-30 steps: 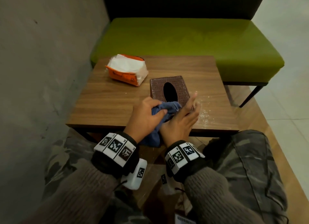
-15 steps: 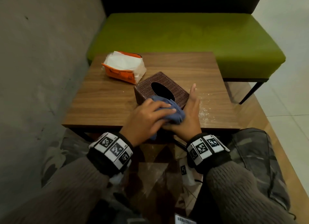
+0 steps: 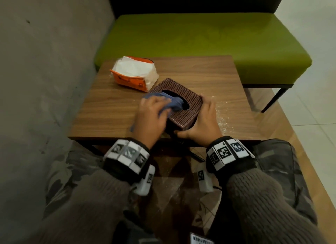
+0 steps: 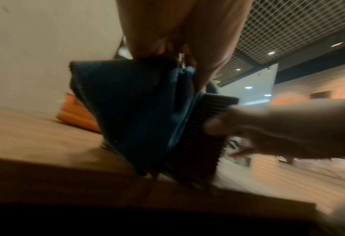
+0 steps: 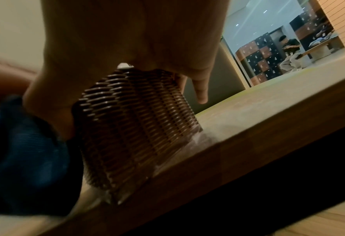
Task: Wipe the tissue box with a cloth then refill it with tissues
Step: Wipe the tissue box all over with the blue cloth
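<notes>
Starting at the left of the head view, we see a grey wall [image 3: 45,80], then the wooden bench [image 3: 109,105] with an orange tissue pack [image 3: 133,74] lying open at its far left corner, white tissues showing; we judge these are the refill, not yet touched. Just right of the pack, close to it though we cannot tell if they touch, stands the brown woven tissue box [image 3: 183,105], turned corner-on to us near the front edge of the bench. Our left hand [image 3: 151,116] has its grip closed round a bunched blue cloth [image 3: 174,102], pressing it over the left side and top of the box, with a fold reaching the oval opening; the left wrist view shows the cloth hanging down against the box's side. Our right hand [image 3: 205,123] steadies the box from the right, thumb curled at the near corner and fingers laid along the right wall, so its grip is on the box; in the right wrist view at least one finger stands free of the weave. Right of the box, pale specks lie scattered on the bench. Beyond it sits a green seat [image 3: 200,41]. We judge the wiping to be under way and unfinished, with the refilling wholly left.
</notes>
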The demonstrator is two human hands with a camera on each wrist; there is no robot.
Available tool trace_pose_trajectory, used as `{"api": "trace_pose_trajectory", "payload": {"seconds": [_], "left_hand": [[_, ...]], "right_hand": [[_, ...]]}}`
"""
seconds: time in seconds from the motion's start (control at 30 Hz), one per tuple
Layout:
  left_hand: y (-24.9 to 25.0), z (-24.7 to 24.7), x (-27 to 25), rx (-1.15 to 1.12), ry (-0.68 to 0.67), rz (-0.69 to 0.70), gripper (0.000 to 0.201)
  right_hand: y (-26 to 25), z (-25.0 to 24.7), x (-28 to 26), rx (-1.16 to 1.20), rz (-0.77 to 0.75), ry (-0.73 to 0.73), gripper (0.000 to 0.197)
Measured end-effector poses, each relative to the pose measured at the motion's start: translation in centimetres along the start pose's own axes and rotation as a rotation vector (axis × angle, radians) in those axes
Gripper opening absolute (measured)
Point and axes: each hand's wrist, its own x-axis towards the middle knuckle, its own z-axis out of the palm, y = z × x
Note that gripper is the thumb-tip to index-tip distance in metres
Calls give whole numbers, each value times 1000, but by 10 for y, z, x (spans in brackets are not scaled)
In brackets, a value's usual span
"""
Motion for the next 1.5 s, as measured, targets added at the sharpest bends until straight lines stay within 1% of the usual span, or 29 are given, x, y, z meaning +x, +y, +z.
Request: {"api": "trace_pose_trajectory", "payload": {"seconds": [0.07,0.13,0.17,0.2,0.27,0.3,0.33,0.37,0.4,0.47,0.53,0.57,0.6,0.7,0.73,0.77,0.8,0.9,0.93,0.97,1.0,1.1,1.13,1.17,1.2,1.3,1.4,1.47,1.5], "left_hand": [[23,7,-25,-69,-118,169,34],[19,5,-34,-95,-176,248,36],[11,1,-28,-82,-157,228,37],[-3,-1,-18,-56,-106,169,36],[-30,-9,5,3,23,-12,32],[-36,-11,13,33,64,-80,30],[-34,-9,14,58,82,-104,30],[-23,-6,10,57,75,-79,30],[-7,-1,1,33,47,-15,31],[21,7,-25,-53,-65,162,32],[23,4,-37,-92,-152,261,32],[14,0,-32,-85,-154,258,33],[0,-3,-23,-65,-119,214,33],[-35,-13,8,-7,32,-25,33],[-35,-12,12,17,57,-66,32],[-26,-9,11,43,57,-65,32],[-12,-4,6,61,35,-17,32],[24,7,-22,50,-106,231,37],[24,6,-24,42,-159,276,38],[17,3,-19,39,-191,283,38],[7,0,-9,42,-187,247,36],[-20,-8,22,81,-68,4,32],[-19,-6,24,96,-43,-28,32],[-11,-1,20,98,-38,-14,32],[0,4,11,85,-49,38,33],[22,11,-18,-15,-107,239,37],[5,-3,-20,-51,-210,359,37],[-18,-14,-12,-33,-230,359,36],[-30,-18,-4,-26,-205,311,36]], "right_hand": [[1,-6,3,-14,13,-65,132],[0,-10,3,-53,18,-98,133],[0,-10,2,-76,23,-86,134],[-1,-9,1,-93,25,-65,135],[-4,-7,1,-112,29,-40,134],[-6,-5,2,-121,35,-35,133],[-6,-5,3,-134,44,-31,133],[-7,-5,4,-145,53,-26,133],[-7,-5,5,-153,59,-27,132],[-7,-8,4,-148,48,-54,127],[-7,-10,3,-140,30,-75,126],[-7,-11,2,-142,37,-74,129],[-8,-11,2,-149,48,-66,132],[-12,-8,3,-160,59,-41,131],[-14,-5,3,-163,65,-28,130],[-15,-4,4,-168,73,-16,130],[-16,-4,4,-170,84,-13,129],[-14,-6,6,-147,87,-53,123],[-13,-7,5,-138,85,-58,123],[-13,-7,4,-136,86,-49,126],[-14,-7,3,-143,87,-34,128],[-18,-2,2,-189,96,-5,131],[-19,-1,2,-204,101,4,132],[-19,-1,2,-214,107,14,131],[-19,0,2,-213,114,19,129],[-15,0,1,-150,104,13,113],[-13,-3,0,-160,93,-22,128],[-14,-5,2,-173,86,-39,133],[-14,-5,2,-169,80,-40,133]]}}
